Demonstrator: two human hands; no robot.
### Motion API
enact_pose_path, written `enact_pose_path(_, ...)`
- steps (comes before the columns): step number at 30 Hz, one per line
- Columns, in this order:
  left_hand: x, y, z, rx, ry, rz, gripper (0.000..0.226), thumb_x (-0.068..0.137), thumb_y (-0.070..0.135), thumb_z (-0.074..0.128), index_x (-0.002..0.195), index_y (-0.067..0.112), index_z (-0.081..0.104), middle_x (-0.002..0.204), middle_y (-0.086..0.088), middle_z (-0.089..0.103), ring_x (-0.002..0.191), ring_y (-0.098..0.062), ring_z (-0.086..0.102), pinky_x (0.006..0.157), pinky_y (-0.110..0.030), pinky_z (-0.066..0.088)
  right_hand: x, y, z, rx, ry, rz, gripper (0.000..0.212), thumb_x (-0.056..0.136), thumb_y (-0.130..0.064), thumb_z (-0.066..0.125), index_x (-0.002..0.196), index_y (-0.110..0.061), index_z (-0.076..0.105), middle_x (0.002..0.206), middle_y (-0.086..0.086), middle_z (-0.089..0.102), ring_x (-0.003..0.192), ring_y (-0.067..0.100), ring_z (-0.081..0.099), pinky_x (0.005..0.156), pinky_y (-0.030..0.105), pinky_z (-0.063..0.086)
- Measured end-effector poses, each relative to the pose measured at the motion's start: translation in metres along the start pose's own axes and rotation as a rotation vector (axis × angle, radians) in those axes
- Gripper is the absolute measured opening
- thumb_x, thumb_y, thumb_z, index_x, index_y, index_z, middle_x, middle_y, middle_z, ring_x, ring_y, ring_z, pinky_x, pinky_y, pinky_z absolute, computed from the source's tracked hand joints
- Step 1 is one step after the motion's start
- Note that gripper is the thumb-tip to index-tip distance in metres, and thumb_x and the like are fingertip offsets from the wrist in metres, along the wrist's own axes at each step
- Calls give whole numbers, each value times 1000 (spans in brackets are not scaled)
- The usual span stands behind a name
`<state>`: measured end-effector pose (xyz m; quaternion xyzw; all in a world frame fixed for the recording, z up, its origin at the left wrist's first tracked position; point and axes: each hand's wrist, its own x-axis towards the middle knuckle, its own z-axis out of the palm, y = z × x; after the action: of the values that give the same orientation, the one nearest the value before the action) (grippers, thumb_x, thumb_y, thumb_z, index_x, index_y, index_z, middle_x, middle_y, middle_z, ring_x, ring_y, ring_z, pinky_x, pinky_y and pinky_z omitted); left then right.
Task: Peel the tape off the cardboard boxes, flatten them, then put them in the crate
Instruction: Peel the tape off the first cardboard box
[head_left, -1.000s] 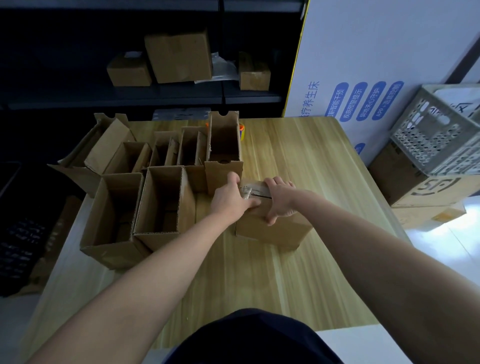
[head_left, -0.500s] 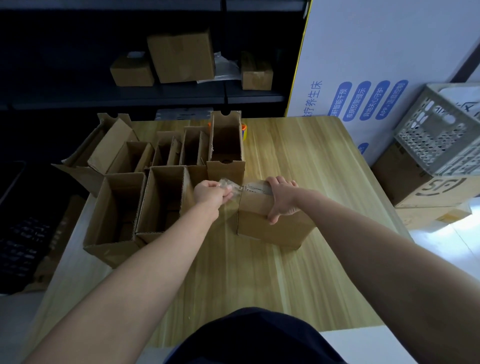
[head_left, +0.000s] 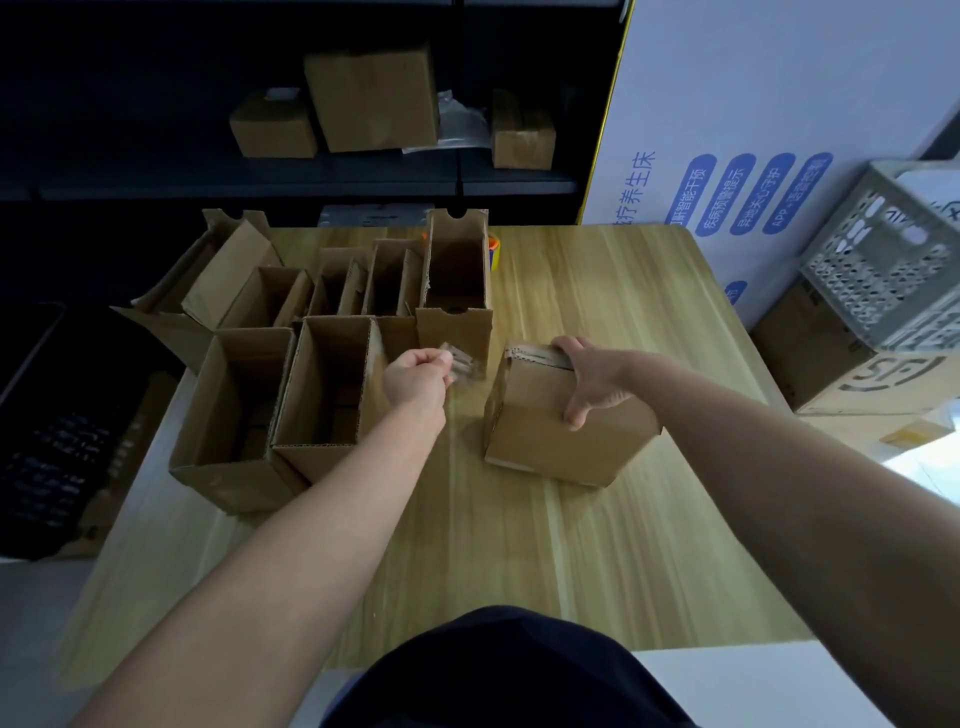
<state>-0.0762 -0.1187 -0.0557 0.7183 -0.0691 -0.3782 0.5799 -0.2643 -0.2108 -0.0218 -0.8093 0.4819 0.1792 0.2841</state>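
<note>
A closed brown cardboard box (head_left: 550, 441) stands on the wooden table (head_left: 597, 545), with some torn tape left along its top seam. My right hand (head_left: 592, 382) grips its top far edge, thumb down the near face. My left hand (head_left: 418, 376) is to the left of the box and pinches a crumpled strip of clear tape (head_left: 462, 364), which hangs free of the box. A grey perforated crate (head_left: 878, 270) sits at the right on a large carton, off the table.
Several open-topped cardboard boxes (head_left: 322, 395) crowd the table's left and back. A tall open box (head_left: 457, 291) stands just behind my left hand. An orange tape roll (head_left: 493, 249) peeks out behind it. A dark shelf (head_left: 363, 171) with boxes is beyond; a white printed board is at the right.
My left hand pulled the tape off the box's top and moved left, away from the box. My right hand stayed gripping the box, which turned slightly.
</note>
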Motion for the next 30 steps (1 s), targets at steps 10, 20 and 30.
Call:
enact_pose_path(10,2,17,-2,-166,179,3,11,83,7,67,82,18,66,86,-1,68,74,-9,66,55,-15,50,-23,46,-9,-183,72,132,113,50,-30,85,142,-25,20,130,1,37,115,25,41,90,46,45)
enact_pose_path(20,-29,11,18,13,-297,-54,19,81,-8,64,85,11,67,93,-7,67,87,-19,67,75,-27,58,-19,29,2,-125,262,-34,99,69,-44,75,147,-19,21,151,3,24,137,28,23,113,46,21)
enact_pose_path(30,-34,16,4,-76,-318,32,18,84,-7,61,92,8,68,95,-9,69,87,-20,69,70,-24,58,-20,-34,0,441,214,-244,37,87,-6,59,123,-14,60,115,1,63,108,16,57,102,33,42)
